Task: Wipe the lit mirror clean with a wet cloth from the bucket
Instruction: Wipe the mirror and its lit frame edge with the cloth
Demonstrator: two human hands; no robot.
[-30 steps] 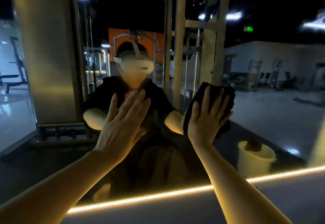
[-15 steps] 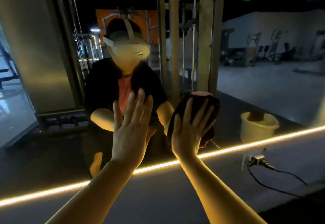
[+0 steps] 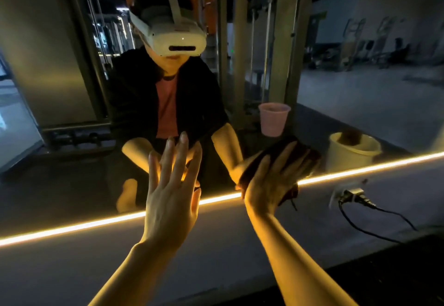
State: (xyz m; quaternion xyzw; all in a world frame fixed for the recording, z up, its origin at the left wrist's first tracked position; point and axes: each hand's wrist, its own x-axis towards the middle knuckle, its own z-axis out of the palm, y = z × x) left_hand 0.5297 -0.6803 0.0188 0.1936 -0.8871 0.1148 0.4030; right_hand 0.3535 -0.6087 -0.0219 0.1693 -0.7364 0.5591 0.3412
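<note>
One view only, from the head camera, looking forward and down at the mirror (image 3: pixel 360 84). Both hands are up against its lower part, just above the lit strip (image 3: pixel 72 226) that runs along its bottom edge from near left to far right. The right hand (image 3: pixel 271 183) presses the dark cloth (image 3: pixel 310 159) flat to the glass, fingers spread and nearly straight over it, not curled round it; the cloth lies beyond and to the right of the palm, its long axis slanting up to the right, roughly along the strip. The left hand (image 3: pixel 170 195) is empty, fingers straight and fanned; it seems to rest on the glass, though contact cannot be confirmed.

My judgement: the right hand is the working one, and unwiped glass lies up and to either side, so the next stroke would run away from the strip.

The bucket (image 3: pixel 353 154) shows only as a reflection, to the right of the cloth, with something dark in it too dim to name; a pink cup (image 3: pixel 274 119) is reflected behind. The real bucket is out of frame. Whether the cloth is wet, and any smears on the glass, cannot be made out in this dim light. A plug and cable (image 3: pixel 353 196) sit on the wall just below the strip, right of the cloth.
</note>
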